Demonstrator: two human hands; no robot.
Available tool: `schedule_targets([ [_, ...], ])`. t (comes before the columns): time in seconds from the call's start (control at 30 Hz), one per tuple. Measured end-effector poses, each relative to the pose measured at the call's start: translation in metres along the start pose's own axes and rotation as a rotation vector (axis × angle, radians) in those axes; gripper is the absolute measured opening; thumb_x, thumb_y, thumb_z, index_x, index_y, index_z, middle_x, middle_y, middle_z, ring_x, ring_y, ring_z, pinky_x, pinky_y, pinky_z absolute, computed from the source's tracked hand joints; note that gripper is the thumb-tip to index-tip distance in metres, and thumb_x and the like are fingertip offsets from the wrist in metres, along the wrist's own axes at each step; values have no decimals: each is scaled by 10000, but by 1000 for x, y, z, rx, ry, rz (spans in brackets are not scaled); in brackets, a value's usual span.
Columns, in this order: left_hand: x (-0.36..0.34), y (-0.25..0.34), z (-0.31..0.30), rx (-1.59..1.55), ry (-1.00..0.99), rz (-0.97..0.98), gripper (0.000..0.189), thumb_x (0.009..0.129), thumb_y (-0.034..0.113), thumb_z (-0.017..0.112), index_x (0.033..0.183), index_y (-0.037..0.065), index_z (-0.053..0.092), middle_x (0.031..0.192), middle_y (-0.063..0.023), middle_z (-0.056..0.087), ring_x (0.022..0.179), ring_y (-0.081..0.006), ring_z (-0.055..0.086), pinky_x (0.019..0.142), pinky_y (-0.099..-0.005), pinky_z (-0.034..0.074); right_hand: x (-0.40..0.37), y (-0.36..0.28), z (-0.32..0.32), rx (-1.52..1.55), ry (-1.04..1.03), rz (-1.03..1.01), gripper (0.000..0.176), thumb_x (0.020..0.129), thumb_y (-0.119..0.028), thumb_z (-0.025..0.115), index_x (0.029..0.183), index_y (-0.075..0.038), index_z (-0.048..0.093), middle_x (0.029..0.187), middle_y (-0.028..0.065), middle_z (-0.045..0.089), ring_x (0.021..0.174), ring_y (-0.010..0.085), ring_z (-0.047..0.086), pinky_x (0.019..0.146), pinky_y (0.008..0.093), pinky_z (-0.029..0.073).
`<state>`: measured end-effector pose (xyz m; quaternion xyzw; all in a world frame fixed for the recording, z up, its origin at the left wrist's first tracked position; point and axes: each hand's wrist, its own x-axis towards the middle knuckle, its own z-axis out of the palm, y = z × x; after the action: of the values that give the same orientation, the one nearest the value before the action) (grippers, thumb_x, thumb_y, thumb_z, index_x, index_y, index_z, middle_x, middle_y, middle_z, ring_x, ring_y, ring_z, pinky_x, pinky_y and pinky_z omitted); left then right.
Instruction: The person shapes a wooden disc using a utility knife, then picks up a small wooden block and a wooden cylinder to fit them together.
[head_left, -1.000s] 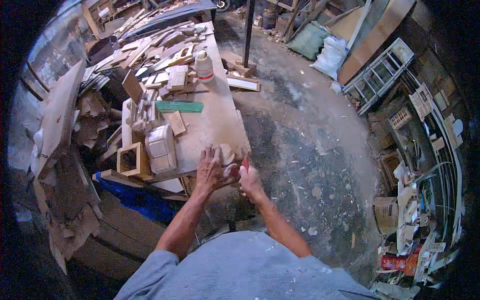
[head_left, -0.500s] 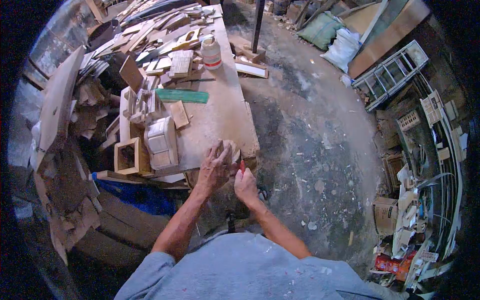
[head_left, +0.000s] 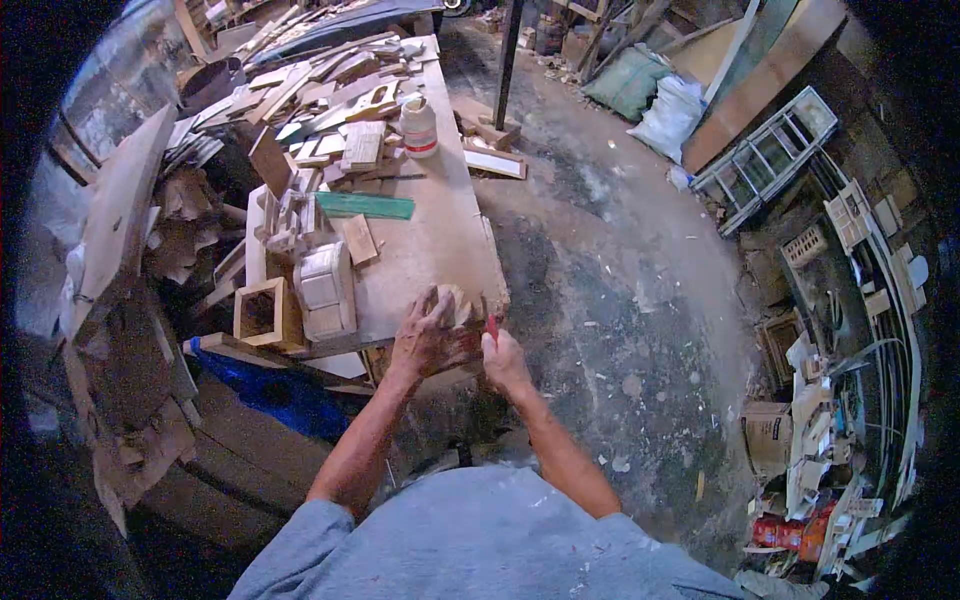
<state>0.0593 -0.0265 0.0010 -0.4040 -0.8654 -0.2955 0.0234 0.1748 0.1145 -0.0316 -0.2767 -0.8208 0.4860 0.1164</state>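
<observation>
At the near right corner of the workbench [head_left: 450,235], my left hand [head_left: 425,335] presses its fingers over a pale, rounded wooden piece [head_left: 458,304] and steadies it against the top. My right hand [head_left: 507,362] is just to the right, by the bench edge, closed around a tool with a red handle [head_left: 492,326]. The tool's working end is too small and dark to make out. Left of my hands stand a carved wooden block [head_left: 325,285] and an open wooden box frame [head_left: 262,312]. A thin wooden offcut [head_left: 360,240] and a green strip [head_left: 365,205] lie farther back.
A white bottle [head_left: 419,128] stands before a heap of wood scraps [head_left: 340,90]. Black post [head_left: 508,65] rises beyond the bench. On the right are a ladder [head_left: 765,160], a white sack [head_left: 668,115] and a cardboard box [head_left: 768,437]. Debris dots the floor [head_left: 610,330].
My right hand has moved slightly right with the red-handled tool, away from my left hand. My left hand stays on the wooden piece. The whole view has shifted a little.
</observation>
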Motion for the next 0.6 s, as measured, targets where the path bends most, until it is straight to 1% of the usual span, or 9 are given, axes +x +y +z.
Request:
schedule_targets([
  [0.07,1,4,0,0,-9,-10,675,733,272,768,1312,23,526,1371,-261,445,1205,-427,480,1003,-449,443,3,4,10,-46,-36,8,390,948,-335,454,918,36,570,911,299,625,905,497,593,772,535,464],
  [0.17,1,1,-1,10,-2,2,682,720,261,774,1314,34,528,1383,-258,435,1207,-431,476,1009,-452,438,7,17,23,-34,-37,-38,392,947,-337,457,942,39,568,918,316,619,916,509,585,774,544,461],
  [0.27,0,-5,5,34,-2,44,687,711,259,777,1313,37,530,1384,-259,433,1200,-435,479,1007,-456,439,10,1,12,-112,-135,93,385,950,-327,453,964,39,571,925,322,622,910,517,587,773,551,464],
  [0.37,4,-11,11,35,5,40,677,713,266,772,1305,34,536,1373,-265,439,1187,-437,486,998,-456,445,9,4,25,-153,-81,104,374,952,-314,449,973,38,574,893,323,629,879,534,582,744,562,466],
  [0.43,2,3,3,-15,21,-5,648,729,277,758,1291,34,545,1358,-269,447,1179,-436,491,992,-454,450,4,-15,28,-160,-10,131,366,953,-308,452,945,36,574,816,295,632,802,512,603,694,541,474],
  [0.47,0,4,9,43,23,1,636,735,287,753,1278,26,548,1328,-268,462,1164,-434,495,983,-453,452,-1,-20,26,-166,28,141,362,953,-306,453,931,35,574,777,282,634,764,500,613,668,530,479],
  [0.53,-1,1,16,177,46,14,615,748,308,743,1253,12,554,1267,-266,491,1135,-429,502,965,-453,455,13,21,27,-39,-81,38,356,955,-301,455,898,29,574,730,241,621,693,438,616,629,497,474],
  [0.57,-1,4,13,179,73,-16,611,751,311,739,1245,5,550,1237,-262,497,1120,-427,503,956,-456,453,23,37,30,25,-135,-21,354,955,-299,456,881,27,574,707,220,614,657,407,617,610,480,472],
  [0.6,-2,9,12,180,96,-45,608,754,314,736,1238,-2,547,1206,-258,504,1105,-424,503,947,-459,451,20,34,29,78,-90,28,351,956,-293,456,855,20,579,703,173,598,626,321,596,598,442,461],
])
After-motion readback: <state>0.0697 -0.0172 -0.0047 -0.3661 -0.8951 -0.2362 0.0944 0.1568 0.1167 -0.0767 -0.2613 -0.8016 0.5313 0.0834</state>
